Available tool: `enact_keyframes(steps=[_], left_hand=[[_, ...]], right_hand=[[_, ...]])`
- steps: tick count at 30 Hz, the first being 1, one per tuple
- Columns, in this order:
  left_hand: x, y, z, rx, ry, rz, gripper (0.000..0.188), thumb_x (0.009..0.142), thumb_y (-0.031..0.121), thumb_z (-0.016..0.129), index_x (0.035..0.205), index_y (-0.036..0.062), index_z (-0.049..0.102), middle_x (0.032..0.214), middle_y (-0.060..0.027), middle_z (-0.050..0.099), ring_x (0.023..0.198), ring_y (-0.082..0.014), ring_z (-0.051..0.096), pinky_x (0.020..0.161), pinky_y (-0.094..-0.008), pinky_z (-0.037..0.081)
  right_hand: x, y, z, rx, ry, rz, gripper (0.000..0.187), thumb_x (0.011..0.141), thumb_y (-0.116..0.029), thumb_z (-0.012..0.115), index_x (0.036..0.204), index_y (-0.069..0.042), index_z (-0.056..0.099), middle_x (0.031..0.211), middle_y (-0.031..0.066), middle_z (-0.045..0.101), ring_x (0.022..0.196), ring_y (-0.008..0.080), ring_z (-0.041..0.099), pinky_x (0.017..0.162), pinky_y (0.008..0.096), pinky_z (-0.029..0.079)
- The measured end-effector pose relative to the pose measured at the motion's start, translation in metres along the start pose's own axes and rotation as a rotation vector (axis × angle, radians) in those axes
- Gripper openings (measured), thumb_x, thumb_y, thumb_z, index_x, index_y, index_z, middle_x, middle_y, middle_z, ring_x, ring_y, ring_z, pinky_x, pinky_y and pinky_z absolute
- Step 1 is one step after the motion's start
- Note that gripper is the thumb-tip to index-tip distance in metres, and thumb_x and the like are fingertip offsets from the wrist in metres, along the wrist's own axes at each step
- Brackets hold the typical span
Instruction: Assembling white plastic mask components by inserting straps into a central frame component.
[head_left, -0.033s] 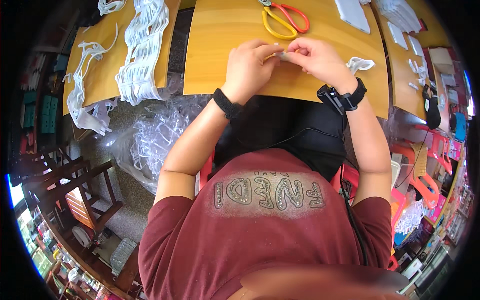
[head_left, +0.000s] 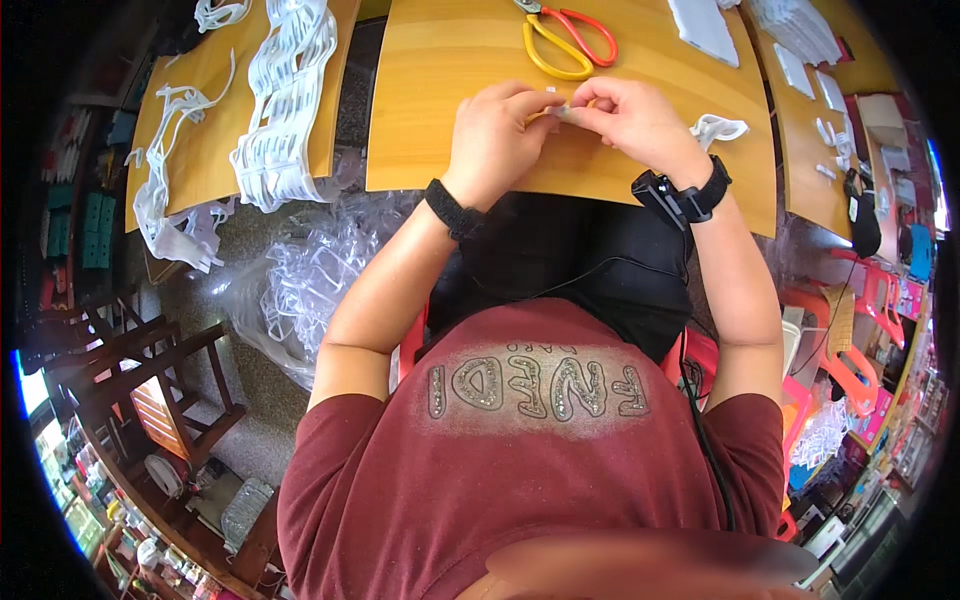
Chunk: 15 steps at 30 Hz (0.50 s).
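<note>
Left hand [head_left: 497, 130]: thumb and forefinger together, grip clamped on small pale piece [head_left: 562, 113] at its left side. Right hand [head_left: 637, 118]: grip pinched on same piece from right. Piece lies between both sets of fingertips, over table [head_left: 450, 50], mostly covered; exact shape cannot be told. Scissors [head_left: 540, 45], one handle yellow, one red, on table just beyond hands. White strap loop [head_left: 718, 128] near right wrist. White strap bundle [head_left: 285, 110] on second table [head_left: 215, 150], well to left.
</note>
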<state>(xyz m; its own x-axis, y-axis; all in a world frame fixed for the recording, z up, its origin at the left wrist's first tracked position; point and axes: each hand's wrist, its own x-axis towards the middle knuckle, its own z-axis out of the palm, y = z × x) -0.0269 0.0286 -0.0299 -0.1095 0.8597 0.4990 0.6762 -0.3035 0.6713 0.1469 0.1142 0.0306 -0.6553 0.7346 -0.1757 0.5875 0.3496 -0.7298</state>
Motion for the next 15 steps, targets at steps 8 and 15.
enact_keyframes(steps=[8, 15], left_hand=[[0.002, -0.002, 0.005, 0.056, 0.019, -0.012, 0.019, 0.078, 0.016, 0.073, 0.096, 0.0104, 0.075, 0.081, -0.0078, 0.07, 0.078, -0.0288, 0.066, 0.071, -0.0371, 0.052], [-0.001, -0.001, 0.002, 0.021, 0.039, -0.072, 0.018, 0.079, 0.014, 0.073, 0.096, 0.0083, 0.075, 0.082, -0.0087, 0.069, 0.075, -0.0273, 0.065, 0.07, -0.0363, 0.052]], right_hand=[[0.006, 0.015, 0.001, -0.043, 0.0, -0.173, 0.017, 0.093, -0.018, 0.063, 0.101, -0.004, 0.069, 0.077, 0.0078, 0.066, 0.07, 0.0158, 0.061, 0.066, 0.0288, 0.048], [-0.002, -0.008, -0.017, 0.366, -0.11, 0.015, 0.016, 0.097, -0.018, 0.06, 0.104, -0.004, 0.066, 0.081, -0.0013, 0.063, 0.062, 0.002, 0.049, 0.057, 0.0181, 0.04]])
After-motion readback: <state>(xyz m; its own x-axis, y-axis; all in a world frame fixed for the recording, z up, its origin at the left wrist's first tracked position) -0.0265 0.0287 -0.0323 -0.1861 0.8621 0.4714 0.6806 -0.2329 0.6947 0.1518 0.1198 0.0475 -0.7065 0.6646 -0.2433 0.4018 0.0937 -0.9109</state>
